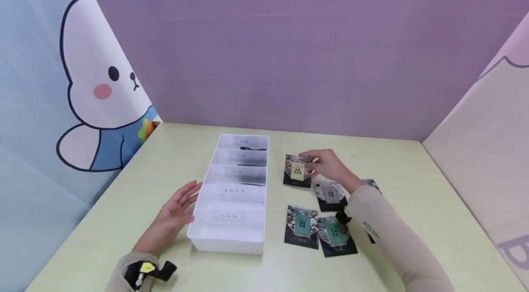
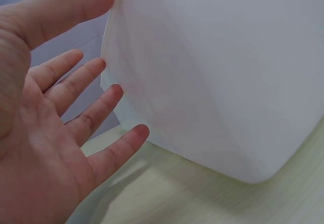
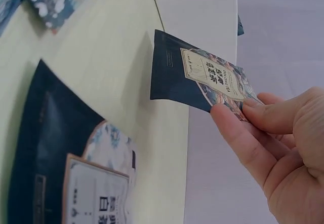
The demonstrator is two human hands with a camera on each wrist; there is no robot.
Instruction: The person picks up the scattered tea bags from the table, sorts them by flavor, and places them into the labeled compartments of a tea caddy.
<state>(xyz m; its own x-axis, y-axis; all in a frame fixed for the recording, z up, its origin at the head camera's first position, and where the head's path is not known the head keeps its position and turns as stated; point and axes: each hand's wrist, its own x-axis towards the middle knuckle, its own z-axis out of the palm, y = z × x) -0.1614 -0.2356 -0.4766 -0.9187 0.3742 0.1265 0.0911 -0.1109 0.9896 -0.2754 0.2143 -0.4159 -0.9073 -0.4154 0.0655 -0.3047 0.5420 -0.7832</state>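
My right hand (image 1: 330, 165) pinches a black tea sachet (image 3: 197, 74) by its patterned end, between thumb and fingers. The sachet has a cream label reading "OOLONG TEA" and is tilted above the table in the right wrist view. My left hand (image 1: 175, 209) is at the left side of a long white divided box (image 1: 227, 245). Its thumb touches the near rim and its fingers are spread, loosely straight, along the outer wall (image 2: 212, 82). Dark edges of sachets show in the box's far compartments, and the dividers carry printed labels.
Right of the box lie more sachets: a grey-labelled one (image 1: 330, 195), two green-labelled ones (image 1: 301, 227), and another (image 1: 372, 185) partly hidden under my right forearm. A purple backdrop (image 1: 289, 53) stands behind the table (image 1: 173, 149), with printed cloths on both sides.
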